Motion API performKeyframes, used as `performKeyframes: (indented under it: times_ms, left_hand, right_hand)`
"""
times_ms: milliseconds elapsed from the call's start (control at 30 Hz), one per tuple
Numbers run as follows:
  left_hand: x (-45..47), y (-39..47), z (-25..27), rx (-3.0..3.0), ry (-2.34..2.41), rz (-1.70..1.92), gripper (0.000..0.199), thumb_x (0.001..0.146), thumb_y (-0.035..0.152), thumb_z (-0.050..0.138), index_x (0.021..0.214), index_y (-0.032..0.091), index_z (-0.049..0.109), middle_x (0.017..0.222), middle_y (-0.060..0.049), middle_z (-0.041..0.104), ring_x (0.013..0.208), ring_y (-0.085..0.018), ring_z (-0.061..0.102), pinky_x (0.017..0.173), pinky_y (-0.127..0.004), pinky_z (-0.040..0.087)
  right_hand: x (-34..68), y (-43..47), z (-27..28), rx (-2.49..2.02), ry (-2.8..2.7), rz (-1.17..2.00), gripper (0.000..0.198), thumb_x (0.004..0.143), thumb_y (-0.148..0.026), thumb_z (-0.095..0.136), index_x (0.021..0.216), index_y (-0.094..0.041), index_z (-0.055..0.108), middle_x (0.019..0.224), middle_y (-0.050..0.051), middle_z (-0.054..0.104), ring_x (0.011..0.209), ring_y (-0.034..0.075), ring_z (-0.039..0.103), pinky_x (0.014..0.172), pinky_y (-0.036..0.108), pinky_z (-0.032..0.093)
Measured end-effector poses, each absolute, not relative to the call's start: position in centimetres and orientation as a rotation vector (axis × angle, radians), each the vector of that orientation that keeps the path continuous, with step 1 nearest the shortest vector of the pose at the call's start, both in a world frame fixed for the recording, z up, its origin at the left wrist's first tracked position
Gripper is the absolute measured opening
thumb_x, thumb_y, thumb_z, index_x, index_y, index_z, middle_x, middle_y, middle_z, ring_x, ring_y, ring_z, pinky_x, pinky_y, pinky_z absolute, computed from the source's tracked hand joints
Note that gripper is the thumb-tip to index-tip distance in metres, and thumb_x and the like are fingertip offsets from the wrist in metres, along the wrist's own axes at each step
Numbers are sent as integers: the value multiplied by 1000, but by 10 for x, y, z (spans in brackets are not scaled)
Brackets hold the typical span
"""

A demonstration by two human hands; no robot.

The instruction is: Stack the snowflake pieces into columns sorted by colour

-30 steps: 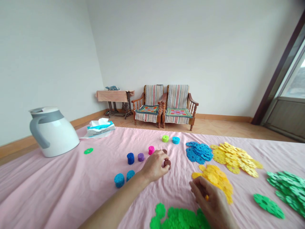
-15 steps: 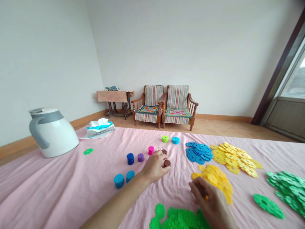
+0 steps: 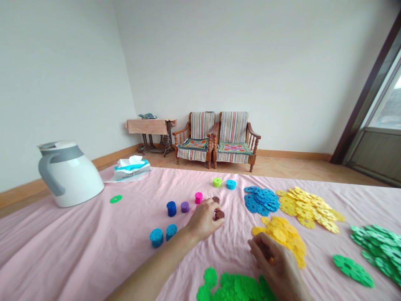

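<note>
My left hand (image 3: 205, 218) curves its thumb and fingers around a short stack of brown notched plastic discs (image 3: 219, 214) on the cloth. Just behind it another brown stack (image 3: 216, 200) shows, and a pink stack (image 3: 198, 197) is near my knuckles. My right hand (image 3: 275, 261) is curled, thumb against fingers, over the edge of a pile of orange-yellow notched discs (image 3: 283, 234). Whatever its fingers hold, if anything, is hidden. Bright green discs (image 3: 238, 287) lie in a heap to the left of its wrist.
A pink cloth (image 3: 125, 251) covers the surface. Purple (image 3: 184, 207), dark blue (image 3: 171, 209) and light blue stacks (image 3: 156, 238) stand left. Blue (image 3: 261, 200), yellow (image 3: 308, 207) and green disc piles (image 3: 380, 251) lie right. A white jug (image 3: 73, 179) and tissue pack (image 3: 132, 169) are far left.
</note>
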State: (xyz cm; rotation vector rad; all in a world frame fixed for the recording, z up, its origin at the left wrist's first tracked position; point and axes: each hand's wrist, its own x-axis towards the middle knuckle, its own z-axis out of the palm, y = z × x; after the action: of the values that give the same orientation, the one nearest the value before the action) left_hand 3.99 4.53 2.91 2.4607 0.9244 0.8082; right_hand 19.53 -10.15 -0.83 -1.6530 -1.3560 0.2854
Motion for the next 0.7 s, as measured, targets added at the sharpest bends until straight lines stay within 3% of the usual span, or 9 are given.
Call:
performKeyframes:
  times_ms: [300,467,533,700]
  left_hand:
    - [34,49,46,2329,936,906,14,65,15,68,80,17,67,83,-3,65,75,-17,58,68,-26,45]
    - [16,61,74,2072,932,951,17,74,27,67,86,15,67,84,-5,69,75,-16,61,68,-26,46]
    - [8,63,83,2023,808,848,22,74,30,69,90,14,66,88,-6,69,76,-16,61,70,-27,47]
    - [-1,50,88,1968,399,187,28,69,34,77,89,16,67,85,-4,69,75,-15,63,69,-26,47]
  right_hand:
    - [197,-102,-7,-1667,-1401,297,35,87,-47,45,63,-21,48,54,-5,41,47,10,41,46,22,29]
    - [199,-103,-4,-1692,-1440,300,34,87,-45,46,64,-20,50,54,-5,43,48,11,44,46,21,31]
    - [198,-103,-4,-1685,-1433,289,34,87,-45,45,64,-20,49,53,-5,43,48,11,43,46,21,31]
    - [196,-103,-4,-1676,-1409,262,37,88,-47,44,62,-20,48,53,-5,42,47,10,41,46,21,30]
